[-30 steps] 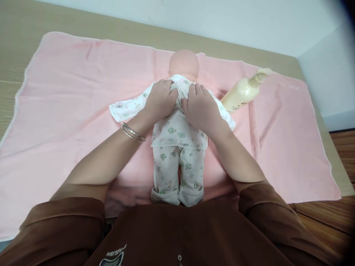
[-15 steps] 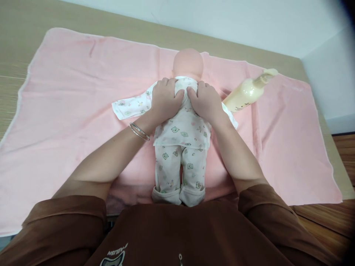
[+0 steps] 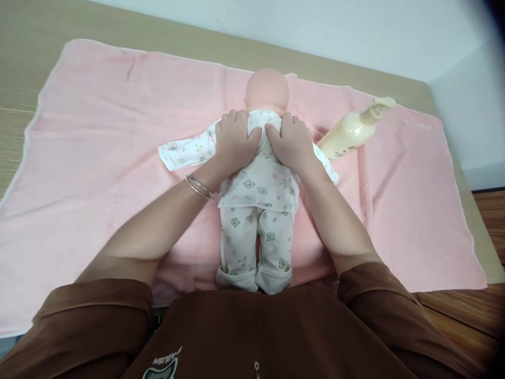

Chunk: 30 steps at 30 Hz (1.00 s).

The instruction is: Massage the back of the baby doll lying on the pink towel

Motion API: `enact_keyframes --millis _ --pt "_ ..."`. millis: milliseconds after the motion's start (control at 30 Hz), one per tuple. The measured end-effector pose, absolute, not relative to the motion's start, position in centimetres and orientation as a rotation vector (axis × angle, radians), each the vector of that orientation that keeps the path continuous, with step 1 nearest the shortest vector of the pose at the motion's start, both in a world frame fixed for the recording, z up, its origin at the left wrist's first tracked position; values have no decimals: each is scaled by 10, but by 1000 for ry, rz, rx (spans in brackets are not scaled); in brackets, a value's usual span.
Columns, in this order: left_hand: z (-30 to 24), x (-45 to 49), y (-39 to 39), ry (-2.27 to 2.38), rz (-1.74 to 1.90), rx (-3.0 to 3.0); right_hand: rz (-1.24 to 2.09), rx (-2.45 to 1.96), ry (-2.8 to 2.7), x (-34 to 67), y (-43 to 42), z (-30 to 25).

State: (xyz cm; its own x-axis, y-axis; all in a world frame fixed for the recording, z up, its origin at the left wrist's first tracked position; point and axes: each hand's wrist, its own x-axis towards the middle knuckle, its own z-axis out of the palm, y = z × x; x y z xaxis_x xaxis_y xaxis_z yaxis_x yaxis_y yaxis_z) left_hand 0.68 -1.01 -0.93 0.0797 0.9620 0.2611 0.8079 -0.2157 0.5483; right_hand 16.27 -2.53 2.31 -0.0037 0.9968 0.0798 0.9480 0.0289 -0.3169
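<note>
Two spread hands press flat on the printed shirt point(image 3: 260, 192) at the upper torso: left hand point(image 3: 235, 142), with a metal bangle point(image 3: 199, 187) at the wrist, and right hand point(image 3: 291, 143). Baby doll point(image 3: 267, 90) lies centred on a pink towel point(image 3: 394, 210), long axis straight ahead, head pointing away from the wearer; cream pump bottle point(image 3: 347, 131) lies just beside it.

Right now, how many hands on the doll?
2. The left hand and the right hand both lie on the patterned top of the baby doll, either side of the collar. No other hands show.
</note>
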Motion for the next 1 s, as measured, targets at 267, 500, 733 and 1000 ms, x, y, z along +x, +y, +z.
enact_keyframes --millis 267,500,733,1000 --pt "-16 7 -6 1752 914 2063 246 -1993 -2016 163 -25 21" --pt "-20 3 -6 1675 1008 2083 246 -1993 -1997 163 -26 19" --pt "-14 3 -18 1665 975 2180 319 -1966 -2023 168 -26 25" --pt "14 2 -36 1530 805 2382 275 -1958 -2177 167 -38 39"
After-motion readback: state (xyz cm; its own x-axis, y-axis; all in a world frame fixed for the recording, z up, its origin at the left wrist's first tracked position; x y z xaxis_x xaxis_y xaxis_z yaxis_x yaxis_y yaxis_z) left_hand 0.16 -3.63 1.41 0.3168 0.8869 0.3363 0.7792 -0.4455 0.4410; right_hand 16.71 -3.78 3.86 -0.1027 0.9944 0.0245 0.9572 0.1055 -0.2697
